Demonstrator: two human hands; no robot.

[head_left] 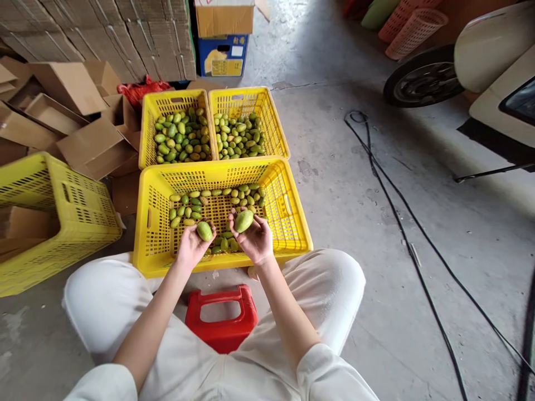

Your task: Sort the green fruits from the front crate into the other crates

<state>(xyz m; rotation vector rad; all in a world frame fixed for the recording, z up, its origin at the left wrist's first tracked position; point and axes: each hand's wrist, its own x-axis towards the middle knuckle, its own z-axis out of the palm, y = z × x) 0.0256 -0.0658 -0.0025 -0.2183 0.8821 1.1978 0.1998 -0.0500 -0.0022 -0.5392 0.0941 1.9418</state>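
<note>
White trousers (326,287) fill the bottom of the head view, a red plastic piece (223,333) between the knees. Beyond, the left hand (192,241) grasps a green fruit (204,231) and the right hand (256,239) a second green fruit (244,221), both above the near yellow crate (151,268), where loose fruits (181,211) lie scattered. Two farther yellow crates (149,128) just behind hold more fruits.
</note>
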